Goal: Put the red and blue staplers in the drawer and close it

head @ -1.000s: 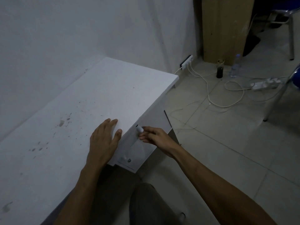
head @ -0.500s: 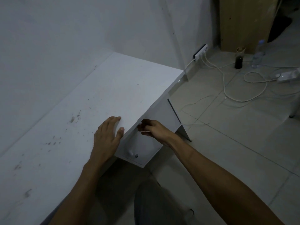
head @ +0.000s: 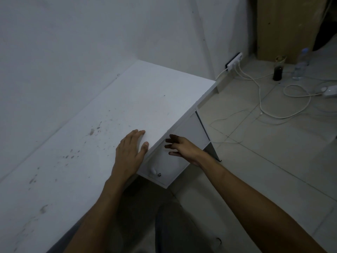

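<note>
Both hands spread — left (head: 130, 152) on desk (head: 91, 143), right (head: 179, 147) against drawer (head: 175, 161).

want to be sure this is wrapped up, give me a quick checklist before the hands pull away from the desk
1. Drawer front flush under the desk edge: looks ok, no gap shows from above.
2. Staplers inside: cannot tell, none is in view and the drawer's inside is hidden.
3. Desk top free of staplers: ok, only stains show.
4. Right hand clear of the drawer: cannot tell, open fingers sit at the front, contact unclear.
5. Left hand empty: ok, flat on the desk top by the edge.
6. Lower knob unobstructed: ok.
</note>
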A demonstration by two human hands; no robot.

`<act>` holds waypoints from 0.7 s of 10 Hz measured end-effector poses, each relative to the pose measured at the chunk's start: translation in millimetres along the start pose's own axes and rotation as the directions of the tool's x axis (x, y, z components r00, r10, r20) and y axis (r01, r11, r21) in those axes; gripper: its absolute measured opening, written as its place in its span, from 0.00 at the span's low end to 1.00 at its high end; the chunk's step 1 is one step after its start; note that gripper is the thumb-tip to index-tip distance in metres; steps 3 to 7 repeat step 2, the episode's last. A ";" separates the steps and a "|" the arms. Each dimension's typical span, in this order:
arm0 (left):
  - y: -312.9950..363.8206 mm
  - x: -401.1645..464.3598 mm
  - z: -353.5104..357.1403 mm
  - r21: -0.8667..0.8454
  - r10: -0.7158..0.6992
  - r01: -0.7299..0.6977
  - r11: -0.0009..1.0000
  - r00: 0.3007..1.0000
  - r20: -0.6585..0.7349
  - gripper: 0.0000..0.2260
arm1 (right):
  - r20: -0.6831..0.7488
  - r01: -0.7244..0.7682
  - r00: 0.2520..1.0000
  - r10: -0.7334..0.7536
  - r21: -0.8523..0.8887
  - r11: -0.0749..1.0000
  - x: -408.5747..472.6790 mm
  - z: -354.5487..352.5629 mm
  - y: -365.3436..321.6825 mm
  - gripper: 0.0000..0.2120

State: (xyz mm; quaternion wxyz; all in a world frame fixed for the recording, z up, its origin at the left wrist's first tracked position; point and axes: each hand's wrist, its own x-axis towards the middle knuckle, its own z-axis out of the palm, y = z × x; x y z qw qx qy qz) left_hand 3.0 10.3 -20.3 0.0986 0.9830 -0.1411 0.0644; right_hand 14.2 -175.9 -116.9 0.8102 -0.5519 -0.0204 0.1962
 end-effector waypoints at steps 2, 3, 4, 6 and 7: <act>-0.8 -1.2 1.2 -0.019 -0.013 0.013 1.000 1.000 0.028 0.26 | -0.099 -0.039 0.995 0.026 -0.137 0.990 -30.5 -21.8 10.2 0.18; -0.8 -1.2 1.2 -0.019 -0.013 0.013 1.000 1.000 0.028 0.26 | -0.099 -0.039 0.995 0.026 -0.137 0.990 -30.5 -21.8 10.2 0.18; -0.8 -1.2 1.2 -0.019 -0.013 0.013 1.000 1.000 0.028 0.26 | -0.099 -0.039 0.995 0.026 -0.137 0.990 -30.5 -21.8 10.2 0.18; -0.8 -1.2 1.2 -0.019 -0.013 0.013 1.000 1.000 0.028 0.26 | -0.099 -0.039 0.995 0.026 -0.137 0.990 -30.5 -21.8 10.2 0.18; -0.8 -1.2 1.2 -0.019 -0.013 0.013 1.000 1.000 0.028 0.26 | -0.099 -0.039 0.995 0.026 -0.137 0.990 -30.5 -21.8 10.2 0.18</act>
